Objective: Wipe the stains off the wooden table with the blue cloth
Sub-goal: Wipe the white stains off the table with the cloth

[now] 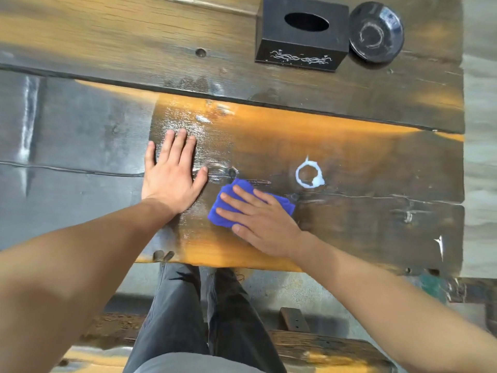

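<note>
Fingers (236,195) flat on blue cloth (282,204), wooden table (376,170)

**Tally on the table**

One wooden table (349,109). One blue cloth (228,195). Two bare hands: left hand (172,181) and right hand (258,219). One white ring stain (308,174). One black tissue box (301,33). One dark dish (376,32). One bench (322,351).

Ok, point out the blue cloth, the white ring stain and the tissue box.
blue cloth (227,191): head view, bare far-left corner.
white ring stain (298,175): head view, left arc of the ring.
tissue box (271,28): head view, top face beside the slot.
</note>
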